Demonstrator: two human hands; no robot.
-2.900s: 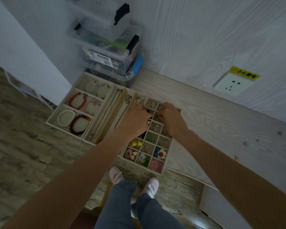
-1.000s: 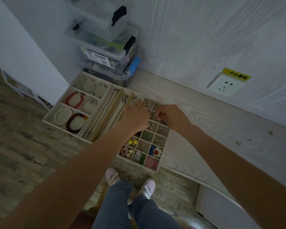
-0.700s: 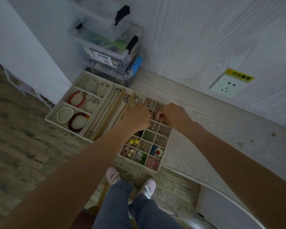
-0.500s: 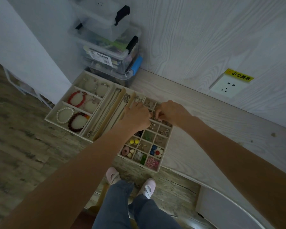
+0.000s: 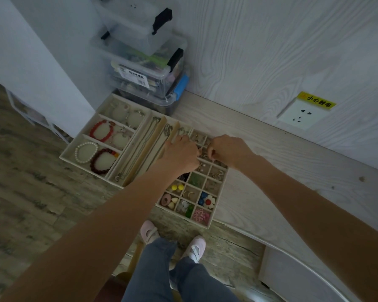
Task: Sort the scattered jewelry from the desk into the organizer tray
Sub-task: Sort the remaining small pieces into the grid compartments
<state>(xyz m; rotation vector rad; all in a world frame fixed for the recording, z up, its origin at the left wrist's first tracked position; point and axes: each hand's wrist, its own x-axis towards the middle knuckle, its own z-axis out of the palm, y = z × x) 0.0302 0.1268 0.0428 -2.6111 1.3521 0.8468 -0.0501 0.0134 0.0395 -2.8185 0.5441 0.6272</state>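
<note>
Two hands meet over one cream organizer tray (image 5: 218,205) at frame centre: left hand (image 5: 180,154) and right hand (image 5: 228,149), fingers curled on something too small to identify. Four bracelets (image 5: 85,152) sit lower left; three clear bins (image 5: 144,68) are stacked above. The pale wood desk (image 5: 282,171) meets a woodgrain wall; the tray's long axis runs upper left to lower right.

Both hands, left (image 5: 180,154) and right (image 5: 229,150), now closer together over the organizer tray's (image 5: 219,198) small compartments.

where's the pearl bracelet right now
In the head view the pearl bracelet lies in the near-left compartment of the organizer tray, just left of the dark red bead bracelet, well left of both hands.
</note>
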